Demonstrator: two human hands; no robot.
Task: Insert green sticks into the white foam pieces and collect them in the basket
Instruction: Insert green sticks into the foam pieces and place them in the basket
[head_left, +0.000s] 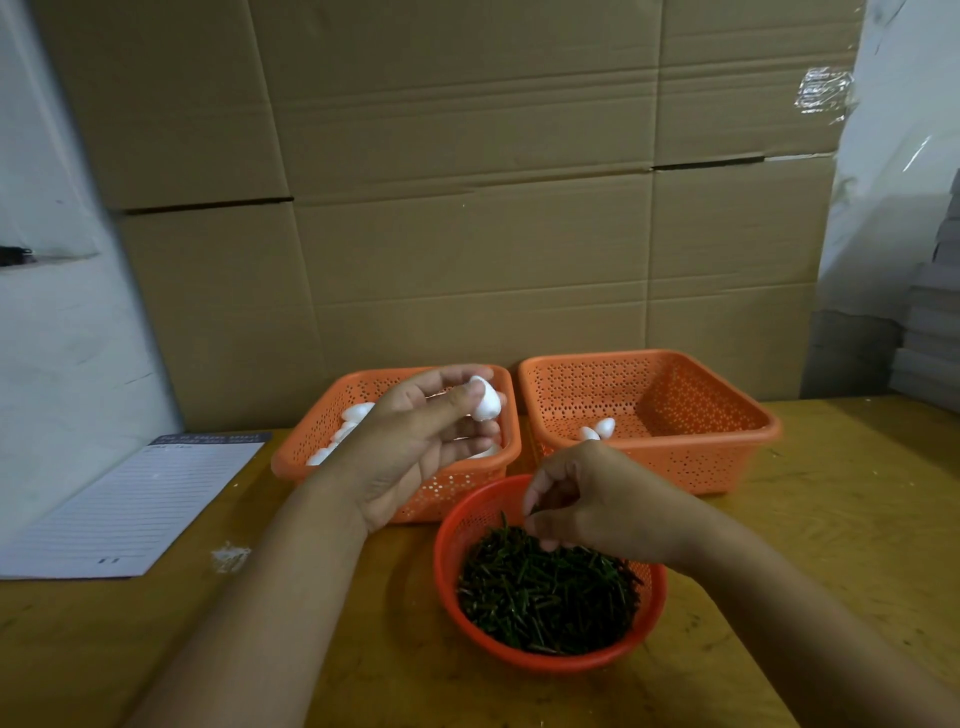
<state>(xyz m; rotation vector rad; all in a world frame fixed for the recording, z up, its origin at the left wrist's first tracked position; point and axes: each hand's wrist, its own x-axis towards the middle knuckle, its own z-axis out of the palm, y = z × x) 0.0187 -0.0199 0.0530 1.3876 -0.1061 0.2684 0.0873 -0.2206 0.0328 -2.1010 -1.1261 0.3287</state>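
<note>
Honestly, we reckon the foam piece (485, 399) pinched mid-frame in the left hand (415, 447) dents easily; hold it gently. The right hand (587, 499) pinches a green stick (530, 512), though it's blurry.

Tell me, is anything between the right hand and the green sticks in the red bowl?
Nothing visible is. The right hand hovers right over the green sticks, which lie uncovered in the open red bowl. Its fingertips are at the pile's far edge. The left hand, holding a foam piece, is off to the side.

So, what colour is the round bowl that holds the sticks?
Red-orange, with small holes; the round bowl shows in the head view.
</note>
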